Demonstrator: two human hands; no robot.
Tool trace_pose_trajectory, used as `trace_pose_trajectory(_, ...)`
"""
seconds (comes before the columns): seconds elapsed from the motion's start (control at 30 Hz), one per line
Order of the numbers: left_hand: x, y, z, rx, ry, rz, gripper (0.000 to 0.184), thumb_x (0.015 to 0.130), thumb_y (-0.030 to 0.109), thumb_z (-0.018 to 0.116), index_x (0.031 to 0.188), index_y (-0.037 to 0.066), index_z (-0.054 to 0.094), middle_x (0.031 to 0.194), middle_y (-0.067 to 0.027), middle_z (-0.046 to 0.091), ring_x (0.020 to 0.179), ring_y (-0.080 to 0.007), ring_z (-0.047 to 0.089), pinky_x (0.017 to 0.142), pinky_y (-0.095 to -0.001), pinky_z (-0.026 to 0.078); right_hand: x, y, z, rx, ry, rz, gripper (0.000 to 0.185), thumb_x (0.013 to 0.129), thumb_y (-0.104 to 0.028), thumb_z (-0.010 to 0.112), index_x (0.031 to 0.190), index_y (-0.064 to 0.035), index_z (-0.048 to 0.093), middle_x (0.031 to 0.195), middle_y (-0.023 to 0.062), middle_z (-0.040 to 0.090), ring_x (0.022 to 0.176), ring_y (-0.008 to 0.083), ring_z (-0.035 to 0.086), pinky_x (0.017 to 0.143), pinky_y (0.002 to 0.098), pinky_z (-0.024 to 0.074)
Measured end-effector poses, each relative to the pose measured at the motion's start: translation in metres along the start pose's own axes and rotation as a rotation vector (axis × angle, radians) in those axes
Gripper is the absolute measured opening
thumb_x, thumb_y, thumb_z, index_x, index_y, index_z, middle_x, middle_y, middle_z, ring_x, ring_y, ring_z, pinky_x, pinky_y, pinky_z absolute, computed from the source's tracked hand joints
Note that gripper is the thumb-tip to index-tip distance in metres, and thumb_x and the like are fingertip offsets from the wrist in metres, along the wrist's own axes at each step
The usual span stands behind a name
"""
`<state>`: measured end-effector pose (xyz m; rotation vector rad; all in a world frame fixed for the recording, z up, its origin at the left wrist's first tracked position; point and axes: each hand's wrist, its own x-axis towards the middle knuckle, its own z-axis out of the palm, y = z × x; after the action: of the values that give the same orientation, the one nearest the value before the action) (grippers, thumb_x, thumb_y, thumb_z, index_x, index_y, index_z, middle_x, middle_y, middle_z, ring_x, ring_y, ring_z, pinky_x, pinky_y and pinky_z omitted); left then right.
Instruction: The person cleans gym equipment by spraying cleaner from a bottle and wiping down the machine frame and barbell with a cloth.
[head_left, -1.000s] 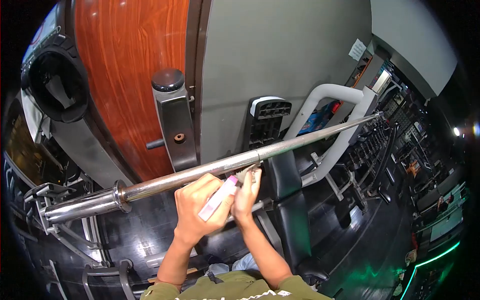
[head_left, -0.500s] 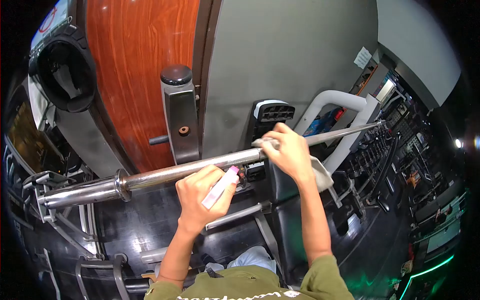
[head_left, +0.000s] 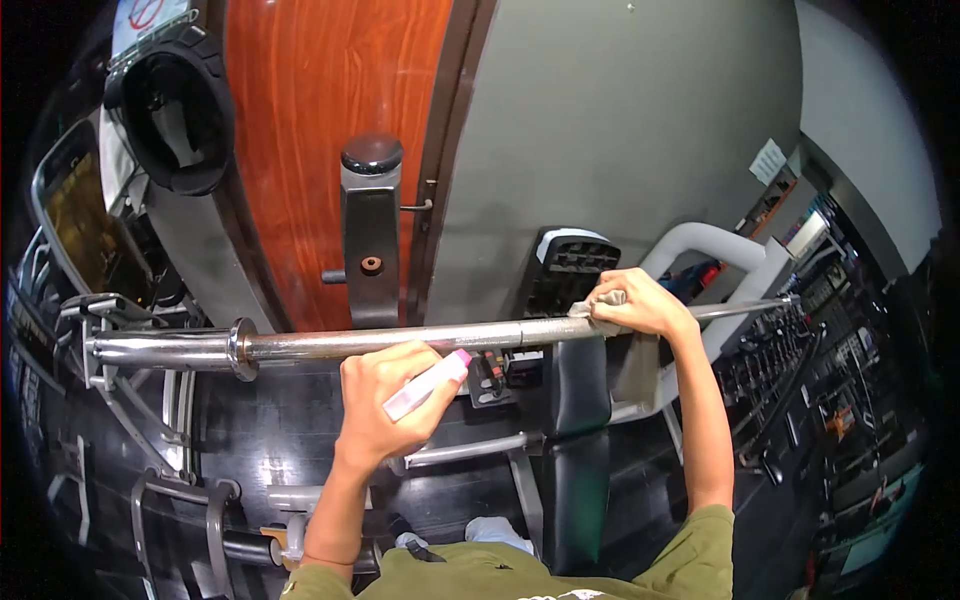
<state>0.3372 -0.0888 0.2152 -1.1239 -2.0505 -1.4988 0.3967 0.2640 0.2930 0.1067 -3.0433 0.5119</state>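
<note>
A long metal barbell (head_left: 440, 339) runs across the view, its thick sleeve end (head_left: 165, 349) at the left. My right hand (head_left: 650, 306) is closed around a greyish-white cloth (head_left: 605, 303) and presses it on the bar, right of the middle. More of the cloth seems to hang below the bar behind that wrist. In my left hand (head_left: 380, 405), just under the bar, is a small whitish bottle (head_left: 424, 388) with a pink tip, gripped by the fingers and pointing up to the right. Whether that hand's knuckles touch the bar, I cannot tell.
A black padded bench (head_left: 578, 450) stands below the bar. Behind it are a dark upright post (head_left: 371, 235), a reddish wooden door (head_left: 300, 130) and a grey wall (head_left: 620, 130). Grey machine frames stand at lower left; a dumbbell rack (head_left: 760, 370) is at the right.
My right hand has slid the cloth rightward along the bar, away from my left hand. My left hand still grips the bottle. The camera view has turned slightly, so the bar looks more level.
</note>
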Motion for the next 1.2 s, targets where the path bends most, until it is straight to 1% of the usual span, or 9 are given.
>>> trace_pose_trajectory(0.07, 0.002, 0.011, -0.006, 0.011, -0.111, -0.058, 0.015, 0.082, 0.015, 0.071, 0.076, 0.001, 0.07, 0.067, -0.0117, 0.063, 0.057, -0.0258, 0.061, 0.056, -0.0327, 0.045, 0.005, -0.002, 0.004, 0.056, -0.006, -0.028, 0.033, 0.077, -0.025, 0.063, 0.093, 0.0017, 0.074, 0.084, 0.017, 0.066, 0.079, 0.0321, 0.065, 0.074, 0.0395, 0.0512)
trace_pose_trajectory(0.33, 0.034, 0.05, 0.031, 0.046, -0.135, -0.122, 0.023, 0.079, 0.022, 0.073, 0.076, -0.001, 0.068, 0.064, -0.0147, 0.059, 0.055, -0.0284, 0.06, 0.054, -0.0352, 0.043, 0.0, 0.008, 0.015, 0.136, 0.108, -0.124, 0.032, 0.074, -0.028, 0.065, 0.091, -0.0037, 0.077, 0.081, 0.0149, 0.066, 0.074, 0.0336, 0.065, 0.07, 0.0387, 0.0521)
trace_pose_trajectory(0.47, 0.045, 0.055, 0.061, 0.125, -0.232, -0.272, 0.037, 0.088, 0.039, 0.07, 0.078, 0.004, 0.075, 0.058, -0.0143, 0.062, 0.052, -0.0325, 0.06, 0.052, -0.0359, 0.044, -0.01, 0.015, 0.027, 0.101, 0.292, -0.26, 0.022, 0.076, -0.023, 0.068, 0.089, -0.0061, 0.075, 0.08, 0.0098, 0.064, 0.068, 0.0291, 0.064, 0.065, 0.0365, 0.0517)
trace_pose_trajectory(0.6, 0.041, 0.064, 0.074, 0.22, -0.173, -0.335, 0.039, 0.088, 0.041, 0.07, 0.079, 0.004, 0.076, 0.059, -0.0144, 0.063, 0.052, -0.033, 0.061, 0.053, -0.0366, 0.044, -0.009, 0.022, 0.035, 0.128, 0.341, -0.36, 0.019, 0.078, -0.024, 0.07, 0.089, -0.0088, 0.075, 0.079, 0.0074, 0.063, 0.064, 0.0295, 0.065, 0.062, 0.0383, 0.0529)
trace_pose_trajectory(0.63, 0.04, 0.065, 0.075, 0.196, -0.164, -0.328, 0.042, 0.09, 0.04, 0.068, 0.074, 0.002, 0.074, 0.057, -0.012, 0.062, 0.048, -0.0253, 0.06, 0.053, -0.0352, 0.044, -0.01, 0.02, 0.035, 0.123, 0.363, -0.38, 0.02, 0.079, -0.025, 0.07, 0.089, -0.009, 0.075, 0.079, 0.0068, 0.063, 0.063, 0.0294, 0.064, 0.061, 0.0385, 0.053)
trace_pose_trajectory(0.67, 0.041, 0.066, 0.073, 0.211, -0.159, -0.336, 0.042, 0.09, 0.04, 0.068, 0.074, 0.002, 0.074, 0.057, -0.012, 0.062, 0.048, -0.0253, 0.06, 0.053, -0.0352, 0.044, -0.011, 0.018, 0.035, 0.118, 0.386, -0.4, 0.02, 0.079, -0.026, 0.07, 0.09, -0.0092, 0.075, 0.079, 0.0062, 0.063, 0.062, 0.0293, 0.064, 0.06, 0.0386, 0.053)
trace_pose_trajectory(0.77, 0.048, 0.069, 0.061, -0.092, -0.152, -0.47, 0.046, 0.095, 0.035, 0.061, 0.066, -0.001, 0.066, 0.058, -0.0047, 0.06, 0.048, -0.0098, 0.052, 0.048, -0.028, 0.04, -0.002, 0.013, 0.027, 0.128, 0.266, -0.449, 0.02, 0.083, -0.025, 0.068, 0.093, -0.0091, 0.075, 0.085, 0.0074, 0.065, 0.07, 0.0317, 0.066, 0.066, 0.041, 0.0539)
trace_pose_trajectory(0.93, 0.066, 0.019, 0.05, -0.535, -0.12, -0.482, 0.055, 0.098, 0.044, 0.05, 0.081, -0.004, 0.069, 0.064, -0.0123, 0.067, 0.045, -0.0161, 0.058, 0.041, -0.0257, 0.044, 0.042, -0.025, 0.049, 0.106, 0.14, -0.675, 0.025, 0.092, -0.026, 0.064, 0.104, -0.0054, 0.072, 0.095, 0.0139, 0.066, 0.084, 0.0367, 0.066, 0.076, 0.0455, 0.0531)
trace_pose_trajectory(1.2, 0.06, -0.005, 0.04, -0.596, -0.186, -0.4, 0.049, 0.093, 0.039, 0.055, 0.074, -0.004, 0.068, 0.068, -0.015, 0.067, 0.045, -0.0189, 0.058, 0.043, -0.0268, 0.045, 0.016, 0.004, 0.018, 0.051, 0.053, -0.572, 0.03, 0.094, -0.034, 0.062, 0.101, -0.0074, 0.075, 0.089, 0.0141, 0.062, 0.083, 0.0364, 0.066, 0.078, 0.0468, 0.0537)
